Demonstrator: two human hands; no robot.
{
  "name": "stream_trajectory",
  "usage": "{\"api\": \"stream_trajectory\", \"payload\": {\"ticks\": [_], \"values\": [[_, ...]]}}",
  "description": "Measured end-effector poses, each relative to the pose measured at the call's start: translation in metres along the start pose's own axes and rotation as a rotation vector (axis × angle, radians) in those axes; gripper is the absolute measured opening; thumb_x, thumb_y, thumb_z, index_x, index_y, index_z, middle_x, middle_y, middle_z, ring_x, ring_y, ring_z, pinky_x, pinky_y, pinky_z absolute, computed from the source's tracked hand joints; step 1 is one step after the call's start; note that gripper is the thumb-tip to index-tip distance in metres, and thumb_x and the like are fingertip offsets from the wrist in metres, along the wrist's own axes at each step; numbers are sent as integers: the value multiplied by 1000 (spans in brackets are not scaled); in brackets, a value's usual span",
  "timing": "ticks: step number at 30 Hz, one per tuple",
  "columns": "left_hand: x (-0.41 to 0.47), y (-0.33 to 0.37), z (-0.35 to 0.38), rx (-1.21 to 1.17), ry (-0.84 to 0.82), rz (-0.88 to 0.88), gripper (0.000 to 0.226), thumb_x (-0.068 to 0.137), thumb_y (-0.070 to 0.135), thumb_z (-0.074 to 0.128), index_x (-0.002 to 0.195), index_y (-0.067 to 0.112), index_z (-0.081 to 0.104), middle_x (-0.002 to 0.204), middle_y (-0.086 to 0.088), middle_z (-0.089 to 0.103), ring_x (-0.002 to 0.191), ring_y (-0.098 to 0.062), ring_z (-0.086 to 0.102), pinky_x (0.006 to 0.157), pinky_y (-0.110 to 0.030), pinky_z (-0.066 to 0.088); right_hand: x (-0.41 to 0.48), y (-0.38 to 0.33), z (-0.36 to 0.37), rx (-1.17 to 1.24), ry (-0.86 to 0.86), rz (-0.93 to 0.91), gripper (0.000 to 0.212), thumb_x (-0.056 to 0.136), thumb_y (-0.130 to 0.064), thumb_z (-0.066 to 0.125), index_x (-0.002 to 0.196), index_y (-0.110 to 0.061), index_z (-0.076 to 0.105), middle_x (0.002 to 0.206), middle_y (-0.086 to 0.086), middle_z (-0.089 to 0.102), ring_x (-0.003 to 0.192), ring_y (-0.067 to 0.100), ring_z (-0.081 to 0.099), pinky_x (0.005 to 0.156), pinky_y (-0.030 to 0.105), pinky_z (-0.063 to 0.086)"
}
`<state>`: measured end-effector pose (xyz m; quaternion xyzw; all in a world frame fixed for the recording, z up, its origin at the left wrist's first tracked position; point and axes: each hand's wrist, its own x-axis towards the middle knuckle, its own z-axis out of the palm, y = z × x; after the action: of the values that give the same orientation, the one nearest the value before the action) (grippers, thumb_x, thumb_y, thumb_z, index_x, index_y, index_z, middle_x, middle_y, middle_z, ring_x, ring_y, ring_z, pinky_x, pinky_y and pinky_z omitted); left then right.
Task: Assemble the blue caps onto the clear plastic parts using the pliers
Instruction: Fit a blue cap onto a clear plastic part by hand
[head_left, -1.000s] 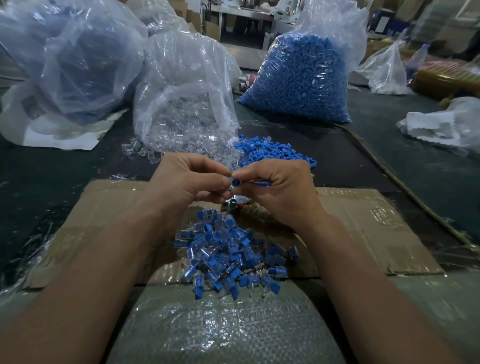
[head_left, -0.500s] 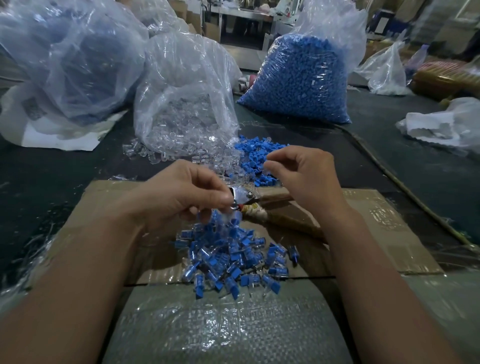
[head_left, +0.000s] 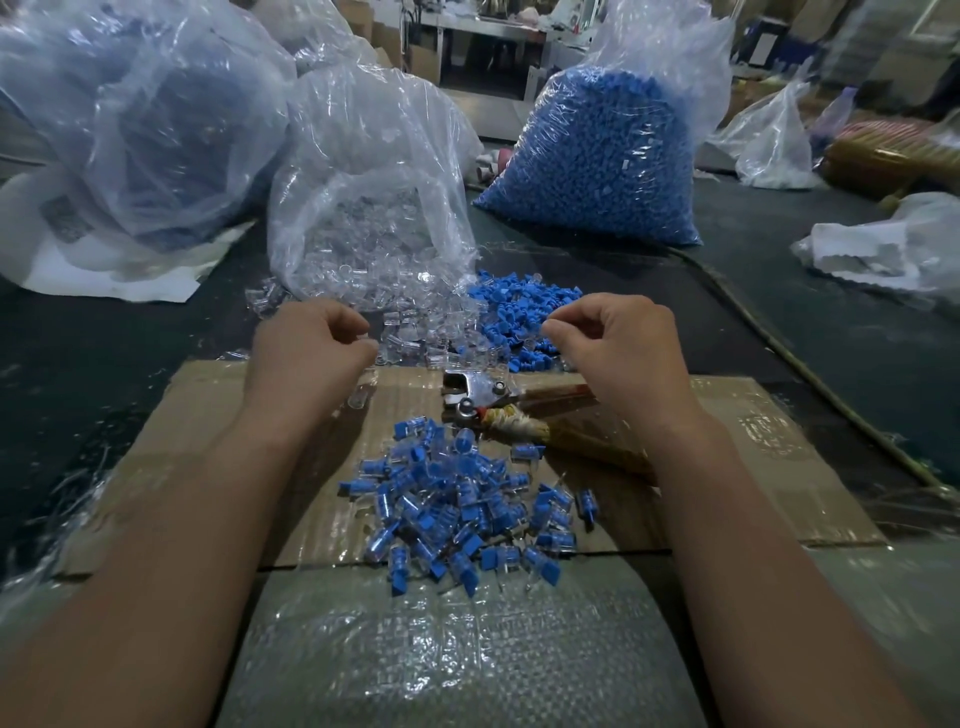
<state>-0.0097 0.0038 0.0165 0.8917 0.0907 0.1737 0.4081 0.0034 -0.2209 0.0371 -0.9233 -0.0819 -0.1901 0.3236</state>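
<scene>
Left hand (head_left: 311, 353) curled at clear plastic parts (head_left: 415, 335), 11 o'clock; right hand (head_left: 618, 353) curled at blue caps (head_left: 514, 306), 1 o'clock; we cannot tell what either holds.

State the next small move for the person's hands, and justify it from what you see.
Probably the right hand should dip and pinch one cap from the loose blue caps just beyond its fingers. Both hands hover with curled fingers, the left hand by the clear parts, and the pliers lie untouched on the cardboard.
</scene>
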Motion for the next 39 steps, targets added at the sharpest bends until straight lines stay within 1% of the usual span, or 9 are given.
{"api": "stream_trajectory", "payload": {"ticks": [5, 10, 12, 16, 21, 24, 27, 32, 39], "values": [[-1, -1, 5, 228, -130, -22, 33, 82, 25, 68, 113, 15, 63, 109, -7, 64, 99, -23, 58, 88, -37, 45, 0, 1, -2, -25, 39, 48, 13, 86, -27, 63, 88, -18, 72, 67, -12, 60, 68, 7, 60, 70, 33, 53], [0, 0, 5, 268, -153, -9, 8, 83, 17, 65, 87, 23, 65, 99, -4, 65, 94, -23, 58, 84, -38, 48, 4, 6, -6, -42, 85, 106, 14, 87, -27, 61, 89, -18, 72, 63, -17, 56, 64, 4, 58, 66, 30, 51], [0, 0, 6, 205, -121, -5, 16, 81, 9, 63, 87, 24, 60, 94, -3, 64, 89, -21, 56, 80, -34, 46, 5, 9, -7, -48, 94, 132, 13, 88, -27, 61, 89, -19, 71, 63, -16, 57, 64, 4, 57, 65, 29, 50], [-6, 6, 4, -93, -76, 40, 37, 81, 2, 61, 114, 17, 58, 81, 3, 59, 77, -15, 57, 69, -26, 45, 6, 11, -2, -65, 36, 141, 14, 87, -27, 61, 89, -18, 71, 68, -13, 58, 67, 5, 57, 68, 31, 51], [-14, 15, 5, -268, -161, 85, 27, 79, -3, 64, 89, 22, 62, 83, 0, 61, 66, -7, 58, 44, -6, 42, 8, 12, 13, -150, -150, 119, 13, 87, -23, 62, 95, -18, 70, 92, -3, 68, 83, 11, 60, 77, 32, 52], [-17, 18, 5, -321, -184, 90, 23, 76, -2, 69, 80, 18, 58, 83, -3, 60, 66, -12, 61, 45, -11, 47, 12, 16, 20, -196, -177, 128, 15, 84, -23, 65, 97, -17, 70, 100, -1, 68, 91, 12, 59, 77, 29, 48], [-17, 19, 4, -374, -219, 80, 28, 76, -1, 69, 83, 23, 56, 87, -8, 60, 75, -23, 65, 55, -33, 58, 15, 19, 24, -227, -198, 152, 16, 83, -23, 67, 96, -18, 71, 104, -1, 68, 95, 14, 59, 77, 29, 45], [-17, 22, 4, -403, -266, 123, 13, 75, 11, 71, 73, 20, 61, 74, -4, 62, 55, 0, 60, 49, -10, 48, 18, 20, 27, -264, -227, 139, 12, 83, -25, 66, 92, -19, 73, 98, -1, 69, 92, 14, 59, 82, 33, 48], [-17, 22, 8, -452, -219, 46, 9, 76, 19, 69, 76, 12, 63, 69, -3, 67, 55, -7, 64, 50, -15, 51, 15, 18, 24, -221, -201, 86, 7, 83, -19, 63, 83, -18, 70, 88, -3, 65, 84, 12, 56, 73, 30, 46]]}}
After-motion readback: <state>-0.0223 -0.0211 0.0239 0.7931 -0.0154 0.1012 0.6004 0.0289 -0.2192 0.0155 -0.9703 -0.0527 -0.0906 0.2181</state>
